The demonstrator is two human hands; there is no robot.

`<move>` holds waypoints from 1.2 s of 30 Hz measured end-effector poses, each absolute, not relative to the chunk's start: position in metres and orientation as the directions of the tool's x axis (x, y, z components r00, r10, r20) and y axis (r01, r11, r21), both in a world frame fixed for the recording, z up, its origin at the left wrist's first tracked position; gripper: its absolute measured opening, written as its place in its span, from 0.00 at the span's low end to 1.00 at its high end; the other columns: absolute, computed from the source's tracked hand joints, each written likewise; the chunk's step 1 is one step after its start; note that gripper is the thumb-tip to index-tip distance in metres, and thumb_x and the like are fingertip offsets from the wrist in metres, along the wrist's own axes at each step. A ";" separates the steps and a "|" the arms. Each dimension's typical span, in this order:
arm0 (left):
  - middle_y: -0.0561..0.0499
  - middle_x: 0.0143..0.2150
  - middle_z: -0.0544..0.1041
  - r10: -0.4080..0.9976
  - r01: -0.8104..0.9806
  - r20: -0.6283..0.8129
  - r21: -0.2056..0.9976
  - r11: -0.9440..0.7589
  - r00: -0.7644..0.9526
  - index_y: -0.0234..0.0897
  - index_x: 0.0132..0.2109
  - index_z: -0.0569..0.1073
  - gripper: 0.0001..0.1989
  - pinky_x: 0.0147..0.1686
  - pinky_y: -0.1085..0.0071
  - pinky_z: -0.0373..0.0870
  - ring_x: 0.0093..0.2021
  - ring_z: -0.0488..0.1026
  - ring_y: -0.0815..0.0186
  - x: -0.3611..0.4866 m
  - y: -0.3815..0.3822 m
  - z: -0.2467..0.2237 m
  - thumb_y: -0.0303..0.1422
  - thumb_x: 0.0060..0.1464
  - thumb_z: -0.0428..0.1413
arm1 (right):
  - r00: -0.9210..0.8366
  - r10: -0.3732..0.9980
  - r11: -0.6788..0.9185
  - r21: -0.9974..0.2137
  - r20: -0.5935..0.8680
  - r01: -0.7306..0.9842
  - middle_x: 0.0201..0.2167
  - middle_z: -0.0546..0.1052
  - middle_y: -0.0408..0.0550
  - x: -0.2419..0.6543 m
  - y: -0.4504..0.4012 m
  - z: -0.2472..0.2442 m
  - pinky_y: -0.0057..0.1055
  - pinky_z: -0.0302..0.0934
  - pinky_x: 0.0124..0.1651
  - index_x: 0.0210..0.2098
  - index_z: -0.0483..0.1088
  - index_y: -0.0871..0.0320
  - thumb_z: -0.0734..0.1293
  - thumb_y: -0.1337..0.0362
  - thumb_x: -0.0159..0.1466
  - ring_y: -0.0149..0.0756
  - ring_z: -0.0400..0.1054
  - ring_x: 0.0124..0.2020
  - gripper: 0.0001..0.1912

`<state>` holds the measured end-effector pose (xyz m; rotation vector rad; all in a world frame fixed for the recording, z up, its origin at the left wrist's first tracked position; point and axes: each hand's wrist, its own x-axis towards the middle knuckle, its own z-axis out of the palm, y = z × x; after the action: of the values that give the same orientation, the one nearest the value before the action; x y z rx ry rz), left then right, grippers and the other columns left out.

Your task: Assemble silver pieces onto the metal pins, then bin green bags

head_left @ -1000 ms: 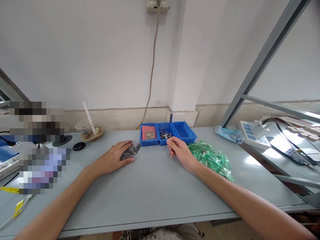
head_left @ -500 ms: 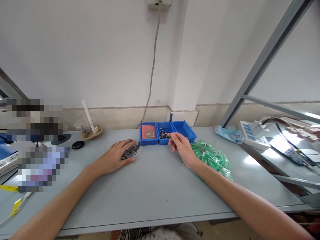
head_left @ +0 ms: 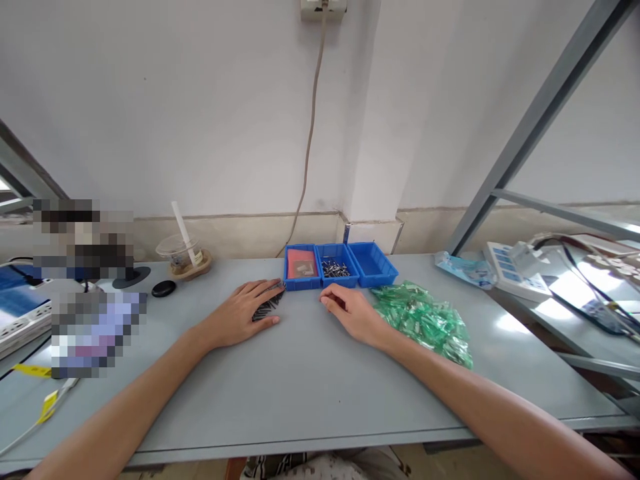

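Observation:
My left hand (head_left: pixel 243 313) lies over a pile of thin dark metal pieces (head_left: pixel 269 305), like screws or nails. Its fingers stretch across the pile, thumb apart on the table. My right hand (head_left: pixel 353 313) is just in front of the blue bins, thumb and fingers closed together; anything between them is hidden. Behind it, the middle blue bin (head_left: pixel 344 280) contains several loose screw-like metal pieces (head_left: pixel 335 269). The left blue bin (head_left: pixel 303 285) holds a reddish packet or card (head_left: pixel 299 257) with small pale items. To their right stands another blue bin (head_left: pixel 373 263).
Green plastic bags (head_left: pixel 425 320) lie crumpled beside my right forearm. A light-blue packet (head_left: pixel 465 270) and a white power strip (head_left: pixel 515 270) are farther right. Toward the left are a black round object (head_left: pixel 163 289) and a clear cup (head_left: pixel 181 252) on a brown holder.
My right hand has drawn back from the middle bin, toward me and to the left, fingers closed. My left hand stays on the pile. The view has shifted slightly.

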<state>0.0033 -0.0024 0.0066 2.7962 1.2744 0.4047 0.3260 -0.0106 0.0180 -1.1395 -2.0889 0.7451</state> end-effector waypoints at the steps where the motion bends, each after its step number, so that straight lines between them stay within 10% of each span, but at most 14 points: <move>1: 0.52 0.77 0.57 0.748 0.738 0.218 0.142 -0.660 0.627 0.54 0.76 0.55 0.34 0.70 0.50 0.59 0.74 0.58 0.50 0.004 -0.002 0.007 0.55 0.70 0.49 | -0.427 0.867 0.467 -0.719 0.258 0.514 0.33 0.76 0.41 0.326 -0.010 0.018 0.31 0.57 0.37 0.41 0.73 0.53 0.61 0.57 0.75 0.34 0.66 0.33 0.11; 36: 0.45 0.69 0.68 0.762 0.707 0.261 0.286 -0.647 0.592 0.47 0.68 0.68 0.27 0.68 0.52 0.63 0.68 0.65 0.51 0.012 -0.010 0.008 0.53 0.70 0.51 | -0.631 0.723 0.663 -0.537 0.280 0.522 0.44 0.78 0.49 0.328 -0.010 0.012 0.40 0.65 0.53 0.47 0.75 0.54 0.60 0.59 0.77 0.43 0.72 0.47 0.12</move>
<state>0.0125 -0.0097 0.0075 2.6650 1.2382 0.5461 0.3275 -0.0099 0.0122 -0.9680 -2.4018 0.5672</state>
